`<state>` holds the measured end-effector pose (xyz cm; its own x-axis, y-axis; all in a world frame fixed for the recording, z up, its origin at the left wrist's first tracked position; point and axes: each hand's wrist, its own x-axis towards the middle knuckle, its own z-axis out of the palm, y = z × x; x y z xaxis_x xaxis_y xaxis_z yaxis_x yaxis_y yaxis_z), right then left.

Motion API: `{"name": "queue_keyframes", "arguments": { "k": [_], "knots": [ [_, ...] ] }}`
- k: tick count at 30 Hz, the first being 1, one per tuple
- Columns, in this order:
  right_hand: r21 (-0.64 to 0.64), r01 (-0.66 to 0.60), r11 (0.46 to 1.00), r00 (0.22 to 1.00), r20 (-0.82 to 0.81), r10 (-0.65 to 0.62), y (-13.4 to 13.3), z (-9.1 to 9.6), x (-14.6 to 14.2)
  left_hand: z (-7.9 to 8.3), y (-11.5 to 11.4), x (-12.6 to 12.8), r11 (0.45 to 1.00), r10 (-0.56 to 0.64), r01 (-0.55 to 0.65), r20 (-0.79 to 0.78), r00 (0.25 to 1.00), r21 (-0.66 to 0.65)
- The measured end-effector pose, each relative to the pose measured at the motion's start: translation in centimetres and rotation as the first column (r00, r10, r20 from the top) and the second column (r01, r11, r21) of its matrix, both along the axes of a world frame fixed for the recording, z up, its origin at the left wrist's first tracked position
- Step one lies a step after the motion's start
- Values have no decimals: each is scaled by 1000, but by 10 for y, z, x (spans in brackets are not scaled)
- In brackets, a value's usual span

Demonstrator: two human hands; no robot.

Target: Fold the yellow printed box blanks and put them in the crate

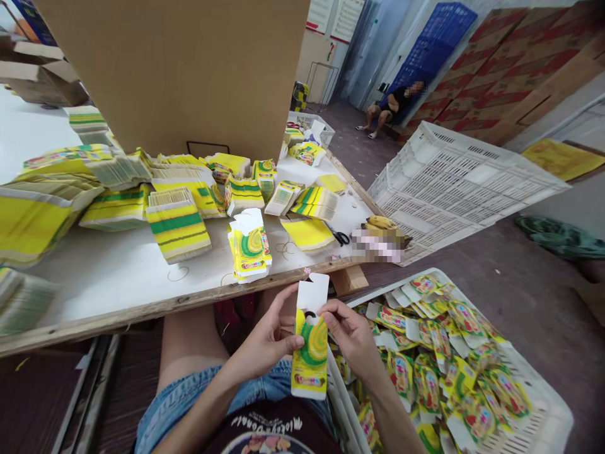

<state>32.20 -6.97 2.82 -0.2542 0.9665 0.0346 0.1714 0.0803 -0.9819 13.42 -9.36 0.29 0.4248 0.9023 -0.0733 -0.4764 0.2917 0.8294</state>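
A yellow and green printed carton (pixel 309 359) is held upright above my lap, its white top flap (pixel 314 292) standing up. My left hand (pixel 271 331) grips its left edge, thumb on the front and fingers behind. At the upper right edge, my right hand (pixel 347 328) pinches the carton near the opening with thumb and forefinger. Just beyond, on the table edge, lies a small pile of similar flat cartons (pixel 249 246). To my right, a white plastic crate (pixel 543 384) holds many yellow cartons, lying loosely.
Bundles of flat cartons (pixel 177 224) cover the white table (pixel 198 277). Black-handled scissors (pixel 339 235) and bananas (pixel 380 224) lie near its right corner. A large cardboard box (pixel 179 69) stands behind. White crates (pixel 463 183) are stacked at right; a person (pixel 394 104) sits farther back.
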Motion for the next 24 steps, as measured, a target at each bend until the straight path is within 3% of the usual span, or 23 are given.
{"name": "queue_keyframes", "arguments": {
  "k": [4, 7, 10, 15, 18, 21, 24],
  "knots": [
    [-73, 188, 979, 981, -29, -191, 2, -1, 5, -7, 2, 3, 996, 70, -64, -121, 990, 59],
    [-158, 70, 985, 996, 74, -58, 3, 0, 9, -9, 2, 6, 975, 179, -137, -253, 951, 178],
    [-181, -23, 983, 976, 209, 62, 4, -1, 8, -9, 0, 9, 963, 185, -112, -302, 935, 243],
    [-37, 7, 999, 877, 481, 12, 2, -1, -4, -10, 1, 10, 983, 130, -95, -226, 965, 158],
    [28, -12, 1000, 832, 554, -5, 0, 1, -10, -13, 2, 9, 987, 144, -131, -164, 976, 89],
    [37, -25, 999, 853, 522, 2, -1, 1, -11, -12, 4, 6, 985, 170, -164, -123, 978, 61],
    [45, 25, 999, 919, 391, -41, -1, -2, -8, -9, 5, 6, 983, 181, -178, -118, 976, 36]
  ]
}}
